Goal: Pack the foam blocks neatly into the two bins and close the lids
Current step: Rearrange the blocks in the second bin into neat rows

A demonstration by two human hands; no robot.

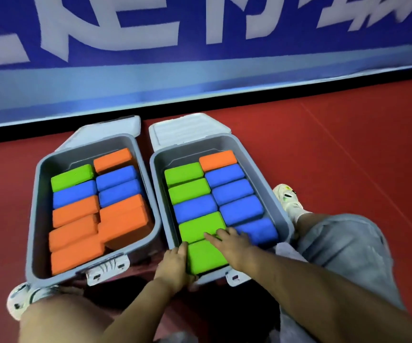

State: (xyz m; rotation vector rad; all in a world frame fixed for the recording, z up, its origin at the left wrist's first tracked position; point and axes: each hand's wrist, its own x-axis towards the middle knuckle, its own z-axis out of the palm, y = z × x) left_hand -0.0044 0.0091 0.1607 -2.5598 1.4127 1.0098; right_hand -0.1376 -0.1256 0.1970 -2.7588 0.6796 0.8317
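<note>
Seen from above: two grey bins side by side on red floor (348, 144), lids open behind them. Right bin (284, 214) packed with green, blue and orange foam blocks. Nearest green block (207, 256) gripped at its left edge by left hand (175, 266); right hand (234, 243) flat, fingers straight, pressing blocks. Left bin (32, 219) beside it, filled mostly orange.

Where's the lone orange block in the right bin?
Head view: the orange block sits in the right bin's far right corner, beside the open lid, with a blue block just nearer.
</note>
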